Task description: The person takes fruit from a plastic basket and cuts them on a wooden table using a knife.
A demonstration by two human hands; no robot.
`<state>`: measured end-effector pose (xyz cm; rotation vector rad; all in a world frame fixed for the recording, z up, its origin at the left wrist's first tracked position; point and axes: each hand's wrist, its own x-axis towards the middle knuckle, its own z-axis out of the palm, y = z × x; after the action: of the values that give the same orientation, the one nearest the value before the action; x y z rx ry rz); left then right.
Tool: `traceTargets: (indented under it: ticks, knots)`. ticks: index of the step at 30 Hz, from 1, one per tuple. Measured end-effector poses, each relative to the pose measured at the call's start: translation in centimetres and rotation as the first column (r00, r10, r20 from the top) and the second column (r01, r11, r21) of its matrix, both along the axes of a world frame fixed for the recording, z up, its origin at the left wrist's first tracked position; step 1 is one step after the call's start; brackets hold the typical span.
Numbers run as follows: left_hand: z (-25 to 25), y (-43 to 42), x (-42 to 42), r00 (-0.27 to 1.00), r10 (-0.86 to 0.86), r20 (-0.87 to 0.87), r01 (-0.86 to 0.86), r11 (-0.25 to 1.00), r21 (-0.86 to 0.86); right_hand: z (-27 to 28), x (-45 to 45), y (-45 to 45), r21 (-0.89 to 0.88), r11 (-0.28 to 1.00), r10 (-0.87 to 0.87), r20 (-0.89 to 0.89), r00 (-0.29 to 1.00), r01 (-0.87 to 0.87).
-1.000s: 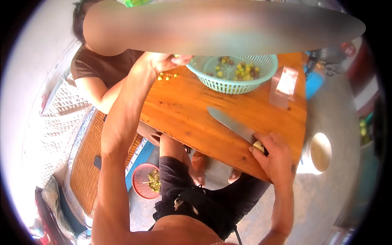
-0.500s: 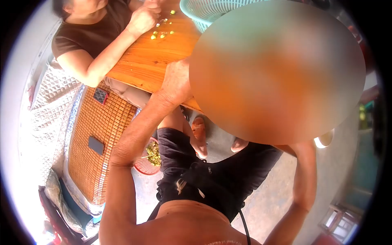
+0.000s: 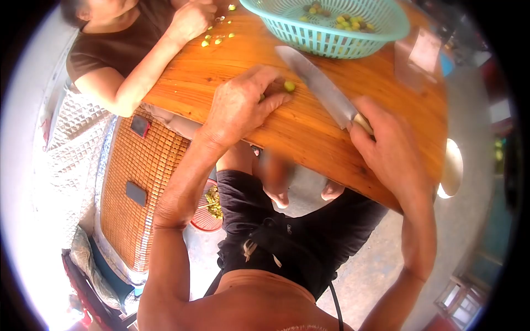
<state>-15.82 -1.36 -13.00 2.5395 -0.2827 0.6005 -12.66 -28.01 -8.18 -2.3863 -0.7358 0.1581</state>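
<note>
1. My right grip (image 3: 392, 140) is closed around the handle of a kitchen knife (image 3: 319, 83), its blade angled over the table (image 3: 309, 135), apart from any fruit.
2. A small green fruit (image 3: 289, 86) sits at the fingertips of my left grip (image 3: 243, 102); I cannot tell whether it is pinched or resting. It looks whole, so I judge it uncut.
3. Many yellow-green fruits (image 3: 349, 23) remain in the teal basket (image 3: 331, 43).
4. Small pieces (image 3: 218, 41) lie near a co-worker's hand (image 3: 193, 22).
5. Yellow-green bits (image 3: 214, 201) partly fill the red basket (image 3: 205, 224), seemingly finished work.
</note>
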Motion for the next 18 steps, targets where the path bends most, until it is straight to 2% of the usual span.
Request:
traceTargets:
  ticks: [2,4,9,11,15,18]
  knots:
    - [-0.14,-0.17,0.09,0.998,0.044,-0.041,-0.045,0.999,-0.020,-0.02,-0.12,-0.09,-0.013,1.000,-0.016,-0.024,1.000,0.016]
    - [0.04,-0.38,0.06,0.996,0.056,-0.067,-0.058,0.998,-0.035,-0.33,-0.18,-0.11,0.011,1.000,0.012,0.062,0.998,-0.013]
    - [0.06,-0.29,0.11,0.991,0.090,-0.102,-0.095,0.994,-0.045,-0.32,-0.22,0.12,0.010,0.999,0.034,0.061,0.998,-0.035]
    - [-0.03,-0.23,0.19,0.999,0.016,-0.040,-0.019,0.997,-0.076,-0.21,-0.34,0.39,0.002,0.999,0.034,0.051,0.998,-0.034]
    - [0.16,-0.24,0.06,0.996,0.016,-0.088,-0.024,0.995,-0.099,-0.31,-0.40,0.57,-0.004,1.000,0.030,0.040,0.999,-0.030]
    - [-0.09,-0.14,0.30,0.998,0.027,-0.062,-0.029,0.999,-0.032,-0.33,-0.32,0.62,-0.005,1.000,0.030,0.043,0.999,-0.030]
